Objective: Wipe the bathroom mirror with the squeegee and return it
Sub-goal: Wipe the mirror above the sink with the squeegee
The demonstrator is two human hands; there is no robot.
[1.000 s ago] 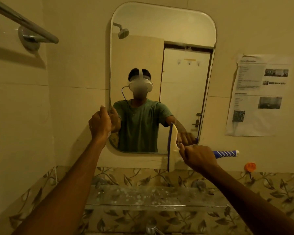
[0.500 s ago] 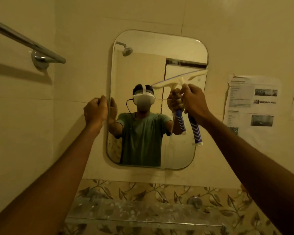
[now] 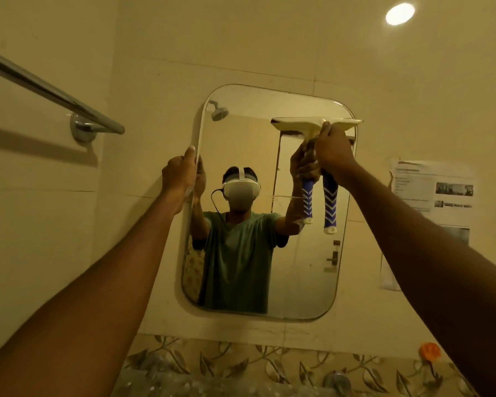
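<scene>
A rounded rectangular mirror (image 3: pixel 298 267) hangs on the cream tiled wall. My left hand (image 3: pixel 179 174) grips its left edge at mid height. My right hand (image 3: pixel 334 151) is shut on the squeegee (image 3: pixel 315 124), just under its white blade. The blade lies level against the glass near the mirror's top right corner. The blue chevron-patterned handle (image 3: pixel 330 207) points down below my fist. The mirror reflects the hand, the squeegee and a person in a green shirt with a headset.
A chrome towel bar (image 3: pixel 55 96) juts from the wall at upper left. Printed paper sheets (image 3: pixel 433 193) are stuck on the wall right of the mirror. An orange hook (image 3: pixel 429 351) sits low right, above a glass shelf (image 3: pixel 166 382) and leaf-patterned tiles.
My right hand swung the squeegee from upright at the mirror's bottom right edge up to its top right, blade now level. The left hand stayed on the mirror's edge. The view tilted upward.
</scene>
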